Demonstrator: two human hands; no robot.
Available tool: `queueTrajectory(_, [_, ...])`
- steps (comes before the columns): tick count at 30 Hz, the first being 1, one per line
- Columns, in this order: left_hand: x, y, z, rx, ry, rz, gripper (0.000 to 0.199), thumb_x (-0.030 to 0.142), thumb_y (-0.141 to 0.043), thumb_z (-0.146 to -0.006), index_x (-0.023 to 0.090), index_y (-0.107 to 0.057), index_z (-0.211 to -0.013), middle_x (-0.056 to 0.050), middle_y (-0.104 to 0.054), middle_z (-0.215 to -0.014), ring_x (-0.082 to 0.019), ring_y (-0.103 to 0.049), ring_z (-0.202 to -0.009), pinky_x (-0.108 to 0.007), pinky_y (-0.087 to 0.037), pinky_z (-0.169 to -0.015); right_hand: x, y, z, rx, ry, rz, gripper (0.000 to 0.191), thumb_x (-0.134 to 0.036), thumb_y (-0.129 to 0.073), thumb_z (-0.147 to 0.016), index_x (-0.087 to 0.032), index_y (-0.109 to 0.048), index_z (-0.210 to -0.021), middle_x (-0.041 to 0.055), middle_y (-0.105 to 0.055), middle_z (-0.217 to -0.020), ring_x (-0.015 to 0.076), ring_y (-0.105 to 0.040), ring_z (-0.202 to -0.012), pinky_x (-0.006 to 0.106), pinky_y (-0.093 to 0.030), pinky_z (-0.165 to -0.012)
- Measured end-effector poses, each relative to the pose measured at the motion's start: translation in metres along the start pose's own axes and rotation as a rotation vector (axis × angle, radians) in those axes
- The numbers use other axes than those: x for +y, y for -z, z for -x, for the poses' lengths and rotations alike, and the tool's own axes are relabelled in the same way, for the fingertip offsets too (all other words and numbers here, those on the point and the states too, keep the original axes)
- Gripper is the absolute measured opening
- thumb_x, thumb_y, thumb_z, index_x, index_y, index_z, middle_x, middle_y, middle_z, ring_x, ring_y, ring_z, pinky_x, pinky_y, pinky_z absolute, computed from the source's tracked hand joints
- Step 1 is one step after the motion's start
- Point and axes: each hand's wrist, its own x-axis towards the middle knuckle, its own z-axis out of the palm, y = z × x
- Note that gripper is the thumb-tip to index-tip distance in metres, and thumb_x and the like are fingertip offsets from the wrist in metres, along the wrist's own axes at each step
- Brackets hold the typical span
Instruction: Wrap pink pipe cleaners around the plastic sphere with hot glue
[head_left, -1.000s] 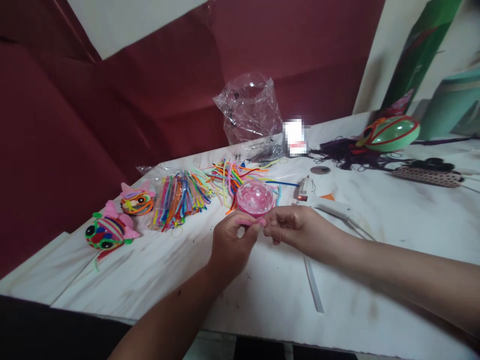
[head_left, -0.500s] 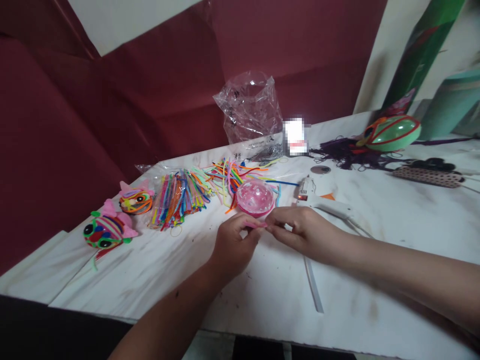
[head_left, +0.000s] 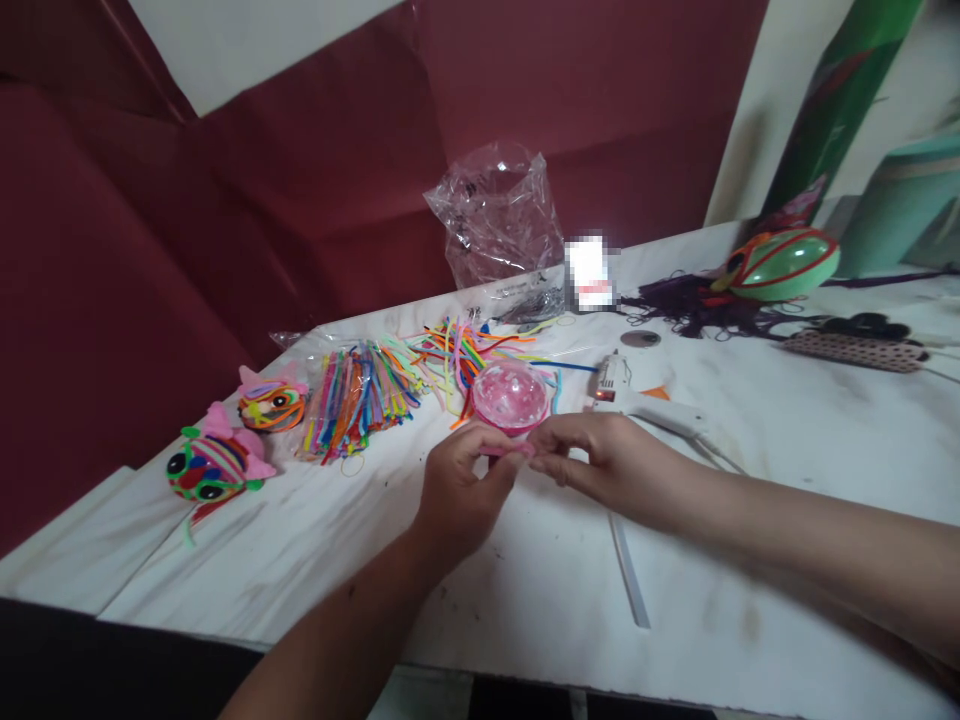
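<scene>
Just in front of a pink bowl-shaped half shell (head_left: 512, 398), my two hands meet over the table. My left hand (head_left: 469, 485) is closed in a pinch on a small pink piece (head_left: 507, 450), soft-looking and mostly covered by the fingers. At its right end, the thumb and fingertips of my right hand (head_left: 589, 455) come together on the same pink piece. Whether it is felt or pipe cleaner I cannot tell. Behind the right hand lies a white hot glue gun (head_left: 660, 408).
Left stand two decorated fish-like heads (head_left: 214, 462) and a bag of colourful pipe cleaners (head_left: 360, 400), with loose ones (head_left: 465, 350) behind. A clear plastic bag (head_left: 502, 225) leans at the back. Right are a green balloon-like craft (head_left: 787, 265) and dotted scissors (head_left: 855, 350). A grey strip (head_left: 630, 575) lies in front.
Both hands keep their pinch on the pink piece, with only slight finger movement. The left hand has shifted a little to the left. Nothing else has visibly moved on the table.
</scene>
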Motion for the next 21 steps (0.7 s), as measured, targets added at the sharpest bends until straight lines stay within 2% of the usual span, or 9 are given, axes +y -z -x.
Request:
queueTrajectory(3, [0.002, -0.003, 0.001, 0.06, 0.068, 0.081, 0.009, 0.023, -0.063, -0.075, 0.017, -0.063, -0.069, -0.003, -0.065, -0.069, -0.014, -0.059, -0.065, -0.026, -0.048, -0.063, -0.004, -0.002, 0.001, 0.047, -0.101, -0.128, 0.019, -0.028, -0.052, -0.086, -0.02, -0.057, -0.069, -0.0016, -0.059, -0.057, 0.013, -0.055, -0.055, 0.023, -0.04, -0.053])
queueTrajectory(8, [0.001, -0.005, 0.002, 0.064, 0.091, 0.119, 0.007, 0.023, -0.065, -0.072, 0.016, -0.065, -0.069, -0.004, -0.065, -0.069, -0.015, -0.06, -0.067, -0.028, -0.048, -0.066, -0.002, -0.008, 0.003, 0.097, -0.051, -0.129, 0.022, -0.031, -0.048, -0.088, -0.02, -0.06, -0.073, 0.0003, -0.061, -0.062, 0.0132, -0.055, -0.058, 0.024, -0.041, -0.055])
queueTrajectory(11, [-0.004, -0.005, 0.001, 0.005, 0.256, 0.283, 0.008, 0.024, -0.068, -0.069, 0.016, -0.067, -0.071, -0.002, -0.066, -0.068, -0.013, -0.058, -0.064, -0.026, -0.045, -0.063, -0.001, -0.007, 0.003, 0.124, -0.034, -0.12, 0.023, -0.031, -0.048, -0.087, -0.019, -0.061, -0.073, 0.0015, -0.062, -0.066, 0.0137, -0.054, -0.06, 0.025, -0.04, -0.055])
queueTrajectory(13, [-0.008, -0.006, 0.0, -0.036, 0.411, 0.432, 0.012, 0.024, -0.071, -0.066, 0.015, -0.068, -0.074, -0.001, -0.065, -0.065, -0.01, -0.054, -0.059, -0.024, -0.042, -0.058, -0.001, -0.005, 0.002, 0.153, -0.049, -0.16, 0.022, -0.031, -0.049, -0.086, -0.019, -0.06, -0.072, 0.0002, -0.06, -0.062, 0.0132, -0.053, -0.058, 0.025, -0.039, -0.054])
queueTrajectory(15, [-0.012, -0.008, -0.001, -0.057, 0.502, 0.534, 0.016, 0.023, -0.074, -0.062, 0.014, -0.069, -0.074, 0.001, -0.062, -0.06, -0.008, -0.05, -0.055, -0.022, -0.039, -0.055, 0.0, -0.004, 0.001, 0.18, -0.069, -0.211, 0.022, -0.031, -0.049, -0.086, -0.019, -0.059, -0.07, -0.0016, -0.056, -0.059, 0.0121, -0.05, -0.055, 0.024, -0.038, -0.052])
queueTrajectory(17, [-0.014, -0.011, -0.001, -0.042, 0.514, 0.574, 0.017, 0.025, -0.076, -0.061, 0.014, -0.068, -0.07, 0.002, -0.058, -0.056, -0.008, -0.047, -0.054, -0.022, -0.038, -0.054, 0.0, -0.004, 0.0, 0.189, -0.075, -0.244, 0.022, -0.03, -0.05, -0.086, -0.019, -0.059, -0.069, -0.0026, -0.054, -0.057, 0.0115, -0.049, -0.055, 0.023, -0.038, -0.052])
queueTrajectory(21, [-0.012, -0.015, -0.001, 0.054, 0.455, 0.593, 0.017, 0.028, -0.076, -0.061, 0.014, -0.067, -0.066, 0.002, -0.057, -0.054, -0.008, -0.045, -0.054, -0.023, -0.037, -0.054, 0.0, -0.006, 0.002, 0.193, -0.064, -0.256, 0.021, -0.029, -0.05, -0.086, -0.019, -0.058, -0.069, -0.0029, -0.054, -0.058, 0.0112, -0.048, -0.055, 0.023, -0.038, -0.053])
